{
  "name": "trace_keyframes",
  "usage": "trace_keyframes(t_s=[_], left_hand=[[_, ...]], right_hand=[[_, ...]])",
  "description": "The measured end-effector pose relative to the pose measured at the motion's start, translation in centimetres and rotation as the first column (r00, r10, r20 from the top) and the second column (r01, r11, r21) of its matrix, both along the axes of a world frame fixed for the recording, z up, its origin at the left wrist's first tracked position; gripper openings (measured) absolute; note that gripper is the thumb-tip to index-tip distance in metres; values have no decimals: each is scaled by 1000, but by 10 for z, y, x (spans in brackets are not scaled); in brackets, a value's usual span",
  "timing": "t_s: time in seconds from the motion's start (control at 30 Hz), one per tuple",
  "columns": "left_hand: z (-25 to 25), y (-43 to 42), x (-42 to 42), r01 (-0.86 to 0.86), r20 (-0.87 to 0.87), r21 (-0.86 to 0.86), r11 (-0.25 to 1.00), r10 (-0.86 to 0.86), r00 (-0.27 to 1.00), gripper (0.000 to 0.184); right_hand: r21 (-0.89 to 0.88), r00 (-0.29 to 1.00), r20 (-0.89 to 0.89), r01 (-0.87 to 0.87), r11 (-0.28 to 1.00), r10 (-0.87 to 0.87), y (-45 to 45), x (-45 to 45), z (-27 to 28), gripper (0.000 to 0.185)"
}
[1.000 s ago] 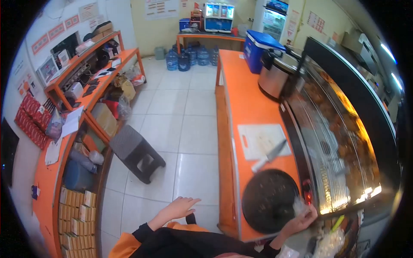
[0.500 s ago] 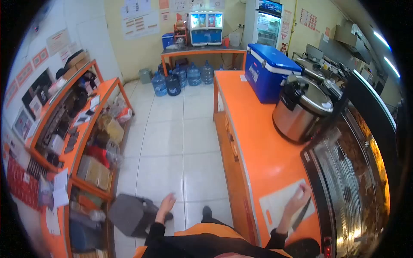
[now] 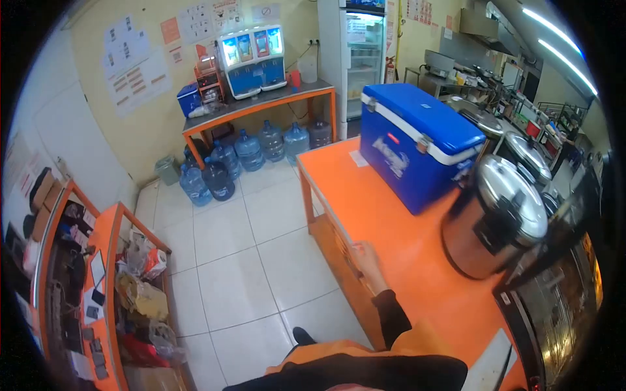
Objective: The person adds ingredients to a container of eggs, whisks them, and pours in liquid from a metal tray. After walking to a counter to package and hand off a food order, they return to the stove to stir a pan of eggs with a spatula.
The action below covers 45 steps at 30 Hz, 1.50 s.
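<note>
My right hand [image 3: 368, 262] hangs in the air near the left edge of the orange counter [image 3: 404, 260], with its fingers loosely bent and nothing visible in them. My left hand is out of view. A blue cooler box [image 3: 417, 140] with a white-rimmed lid rests on the counter ahead of my hand. To the right stands a large steel cooker [image 3: 486, 225] with a shiny lid. At the bottom right, the white cutting board [image 3: 486, 365] and the dark knife blade [image 3: 506, 365] are partly cut off.
Large blue water bottles [image 3: 249, 153] stand on the floor under a table with a drink dispenser [image 3: 253, 62]. A glass-door fridge [image 3: 364, 58] is behind the counter. Cluttered orange shelving [image 3: 107, 260] lines the left side. The glass display case [image 3: 554, 313] borders the counter at right.
The view has swung right and forward, bringing the cooler and cooker closer. My right hand has moved away from the cutting board. My left hand, the stool and the round black tray have left the view.
</note>
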<state>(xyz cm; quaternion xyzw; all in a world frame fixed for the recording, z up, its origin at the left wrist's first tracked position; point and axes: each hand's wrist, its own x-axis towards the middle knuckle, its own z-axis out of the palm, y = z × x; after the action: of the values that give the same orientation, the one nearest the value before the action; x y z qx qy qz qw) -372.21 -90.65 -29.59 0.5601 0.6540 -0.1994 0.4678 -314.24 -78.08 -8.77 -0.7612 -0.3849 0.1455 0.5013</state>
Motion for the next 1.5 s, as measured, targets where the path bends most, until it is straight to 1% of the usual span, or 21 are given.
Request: trace_keyframes(t_s=[0.13, 0.17, 0.2, 0.23, 0.27, 0.3, 0.33, 0.4, 0.5, 0.57, 0.6, 0.63, 0.7, 0.83, 0.9, 0.97, 1.07, 1.23, 1.33, 1.4, 1.5], left_hand=[[0, 179, 18, 170, 11, 110, 979, -172, 985, 26], [-2, 236, 21, 360, -37, 224, 906, -361, 932, 26], [-5, 293, 26, 582, -167, 354, 732, -562, 810, 26], [-10, 358, 38, 637, -267, 482, 602, -592, 760, 26], [-16, 424, 54, 546, -273, 605, 580, -494, 826, 25], [-14, 497, 86, 119, 74, 610, 784, -206, 976, 22], [-5, 571, 121, -357, 424, 512, 781, 132, 896, 19], [12, 685, 192, -464, 640, 543, 699, 12, 768, 21], [42, 774, 276, -334, 726, 521, 786, -202, 657, 25], [36, 808, 298, -85, 614, 399, 913, -198, 764, 24], [-12, 841, 290, 143, 567, 261, 955, -271, 778, 27], [-8, 859, 299, 392, 503, 112, 913, -393, 770, 32], [2, 890, 328, 576, 343, -10, 818, -538, 770, 31], [0, 993, 400, 580, 190, -47, 814, -562, 805, 29], [-2, 1061, 442, 601, 148, -36, 799, -590, 793, 29], [0, 1127, 488, 637, 106, -23, 771, -632, 768, 28], [7, 1224, 563, 735, 44, 23, 678, -735, 676, 28], [-4, 1383, 733, 925, -69, 206, 319, -938, 339, 28], [-32, 1435, 896, 770, -239, 637, 21, -945, 224, 23], [18, 1422, 996, 582, 214, 550, 599, -774, 596, 25], [20, 1412, 1099, 544, 496, 243, 803, -585, 642, 33]], right_hand=[[-82, 976, 183, 138, 987, -121, 90, 46, -58, 18], [-91, 974, 163, 171, 981, -155, 113, 59, -60, 17], [-106, 972, 138, 205, 973, -189, 128, 67, -58, 17], [-125, 969, 109, 237, 964, -224, 144, 74, -59, 16], [-124, 956, 140, 277, 953, -259, 161, 84, -61, 16], [-120, 940, 173, 316, 941, -293, 180, 95, -63, 15], [-114, 922, 206, 354, 928, -327, 202, 106, -64, 14], [-55, 891, 188, 431, 901, -414, 253, 125, -57, 13], [-45, 865, 57, 502, 864, -499, 343, 150, -20, 12], [-19, 860, -62, 506, 862, -506, 411, 163, -4, 13], [35, 863, -106, 499, 866, -493, 446, 176, 3, 13], [96, 866, -141, 494, 864, -479, 480, 189, 9, 14], [-18, 901, -96, 423, 906, -423, 540, 216, 19, 17], [-70, 909, 206, 382, 922, -361, 618, 300, -34, 28], [-135, 789, 398, 554, 821, -468, 631, 318, -50, 33], [-91, 681, 418, 690, 718, -601, 638, 322, -69, 32], [-172, 664, 459, 718, 675, -590, 645, 323, -51, 26], [-65, 414, 305, 908, 414, -858, 687, 346, -43, 13], [-41, 242, 315, 970, 241, -918, 732, 405, -29, 9], [-23, 281, 276, 958, 286, -919, 753, 470, -42, 8], [68, 354, 155, 928, 368, -922, 796, 599, -21, 11]])
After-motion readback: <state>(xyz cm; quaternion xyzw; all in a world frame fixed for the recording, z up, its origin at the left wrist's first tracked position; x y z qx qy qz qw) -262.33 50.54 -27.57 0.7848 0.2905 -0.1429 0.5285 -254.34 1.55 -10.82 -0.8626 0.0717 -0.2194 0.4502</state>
